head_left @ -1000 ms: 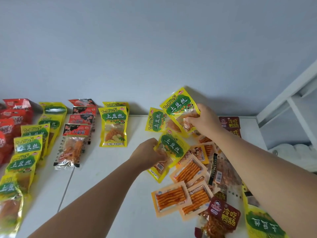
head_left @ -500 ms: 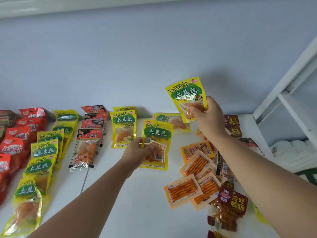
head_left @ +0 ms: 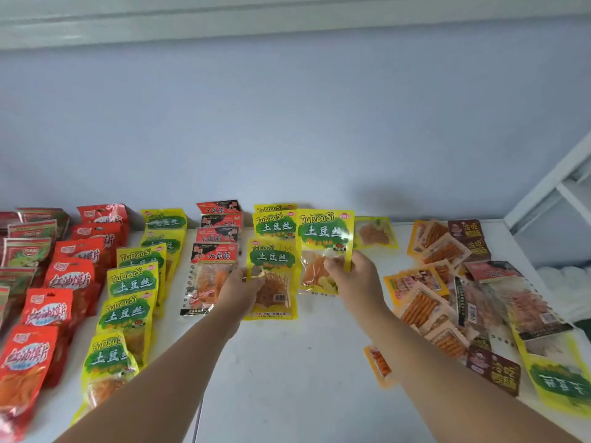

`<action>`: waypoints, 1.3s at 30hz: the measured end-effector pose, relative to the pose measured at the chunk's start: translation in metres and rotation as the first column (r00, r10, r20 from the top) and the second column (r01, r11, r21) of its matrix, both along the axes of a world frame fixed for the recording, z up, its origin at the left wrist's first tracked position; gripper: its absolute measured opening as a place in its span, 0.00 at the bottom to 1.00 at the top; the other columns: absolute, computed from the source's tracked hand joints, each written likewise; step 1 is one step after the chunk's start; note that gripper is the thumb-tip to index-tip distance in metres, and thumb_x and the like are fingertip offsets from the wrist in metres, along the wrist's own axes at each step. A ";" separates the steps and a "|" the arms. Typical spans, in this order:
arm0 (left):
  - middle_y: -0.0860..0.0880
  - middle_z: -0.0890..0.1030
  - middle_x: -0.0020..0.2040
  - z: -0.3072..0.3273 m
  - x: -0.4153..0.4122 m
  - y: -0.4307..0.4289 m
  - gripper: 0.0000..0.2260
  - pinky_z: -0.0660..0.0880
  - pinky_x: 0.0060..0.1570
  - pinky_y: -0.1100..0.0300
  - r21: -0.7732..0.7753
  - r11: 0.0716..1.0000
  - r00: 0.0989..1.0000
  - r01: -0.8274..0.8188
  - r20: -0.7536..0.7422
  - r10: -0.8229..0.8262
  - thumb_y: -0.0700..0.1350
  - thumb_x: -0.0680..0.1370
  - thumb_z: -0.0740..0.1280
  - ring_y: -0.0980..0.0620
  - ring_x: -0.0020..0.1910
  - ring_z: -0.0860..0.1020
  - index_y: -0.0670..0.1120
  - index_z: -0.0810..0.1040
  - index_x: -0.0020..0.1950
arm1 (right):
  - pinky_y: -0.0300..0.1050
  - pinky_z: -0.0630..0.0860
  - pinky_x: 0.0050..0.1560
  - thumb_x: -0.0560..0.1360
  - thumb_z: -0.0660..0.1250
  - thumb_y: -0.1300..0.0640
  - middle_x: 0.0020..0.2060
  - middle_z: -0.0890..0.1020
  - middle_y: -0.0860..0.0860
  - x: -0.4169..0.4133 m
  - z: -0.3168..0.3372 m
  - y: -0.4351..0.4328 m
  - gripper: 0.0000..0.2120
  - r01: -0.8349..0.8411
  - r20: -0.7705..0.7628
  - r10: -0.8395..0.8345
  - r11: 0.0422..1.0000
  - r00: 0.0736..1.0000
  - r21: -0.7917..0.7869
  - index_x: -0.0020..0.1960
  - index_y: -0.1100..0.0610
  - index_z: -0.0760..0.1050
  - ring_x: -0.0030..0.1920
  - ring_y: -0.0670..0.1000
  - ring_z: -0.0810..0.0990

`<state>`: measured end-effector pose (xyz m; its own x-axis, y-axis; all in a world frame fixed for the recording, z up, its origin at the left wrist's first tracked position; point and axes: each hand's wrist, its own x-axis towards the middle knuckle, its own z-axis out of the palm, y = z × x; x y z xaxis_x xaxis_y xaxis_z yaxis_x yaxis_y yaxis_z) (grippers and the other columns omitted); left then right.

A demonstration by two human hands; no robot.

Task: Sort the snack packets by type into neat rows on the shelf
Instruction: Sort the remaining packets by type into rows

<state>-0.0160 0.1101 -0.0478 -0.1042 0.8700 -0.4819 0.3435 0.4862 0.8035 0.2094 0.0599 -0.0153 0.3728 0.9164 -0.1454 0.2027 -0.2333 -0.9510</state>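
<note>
My left hand (head_left: 241,289) pinches a yellow TuDouSi packet (head_left: 271,276) that lies at the near end of a short yellow row (head_left: 273,223) in the shelf's middle. My right hand (head_left: 353,279) grips another yellow TuDouSi packet (head_left: 324,238) by its lower part, holding it upright just right of that row. Left of them run sorted rows: red-and-black packets (head_left: 216,254), a longer yellow row (head_left: 134,282) and red packets (head_left: 68,276). An unsorted heap of orange strip packets (head_left: 422,302) and brown packets (head_left: 494,370) covers the right side.
The white shelf surface (head_left: 287,378) meets a pale blue back wall. A loose yellow packet (head_left: 375,233) lies by the wall, right of my right hand. A white frame post (head_left: 543,187) rises at the far right. One small orange packet (head_left: 380,366) lies alone near my right forearm.
Both hands moved left. The left hand's packet came down onto the near end of the short yellow row; the right hand's packet dropped from up by the wall to beside that row.
</note>
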 end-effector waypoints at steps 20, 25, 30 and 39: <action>0.57 0.78 0.57 -0.004 -0.003 0.010 0.21 0.70 0.52 0.57 -0.018 0.999 0.995 0.043 0.091 -0.041 0.53 0.84 0.60 0.60 0.50 0.75 0.48 0.70 0.76 | 0.47 0.81 0.43 0.75 0.72 0.50 0.43 0.84 0.45 -0.091 -0.063 -0.007 0.08 -0.084 0.064 0.103 0.963 0.993 -0.256 0.52 0.49 0.78 0.45 0.49 0.84; 0.48 0.76 0.69 -0.003 -0.002 0.003 0.24 0.72 0.63 0.48 0.000 0.996 0.994 0.084 0.074 -0.084 0.52 0.82 0.62 0.47 0.65 0.75 0.48 0.67 0.77 | 0.49 0.78 0.46 0.74 0.70 0.42 0.46 0.81 0.46 -0.100 -0.062 -0.006 0.16 -0.047 0.335 0.165 0.941 0.928 -0.335 0.55 0.50 0.71 0.47 0.52 0.81; 0.53 0.73 0.71 0.001 -0.009 0.000 0.28 0.69 0.67 0.49 0.022 0.992 0.990 0.123 0.059 -0.124 0.51 0.82 0.63 0.48 0.71 0.71 0.47 0.61 0.81 | 0.49 0.79 0.46 0.75 0.69 0.40 0.51 0.78 0.47 -0.099 -0.059 -0.009 0.21 -0.002 0.461 0.154 0.949 0.874 -0.315 0.58 0.51 0.69 0.52 0.52 0.79; 0.51 0.72 0.74 0.014 -0.020 -0.009 0.23 0.67 0.70 0.50 0.172 0.962 0.977 0.214 -0.037 -0.211 0.49 0.81 0.67 0.51 0.73 0.69 0.51 0.69 0.76 | 0.47 0.75 0.47 0.77 0.66 0.41 0.56 0.74 0.47 -0.080 -0.050 -0.034 0.21 0.026 0.474 0.092 0.971 0.876 -0.237 0.63 0.52 0.71 0.56 0.51 0.78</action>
<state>-0.0363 0.1012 -0.0338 0.0846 0.9432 -0.3211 0.4386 0.2542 0.8620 0.1292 0.0264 -0.0654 0.4205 0.8924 -0.1637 0.6302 -0.4171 -0.6549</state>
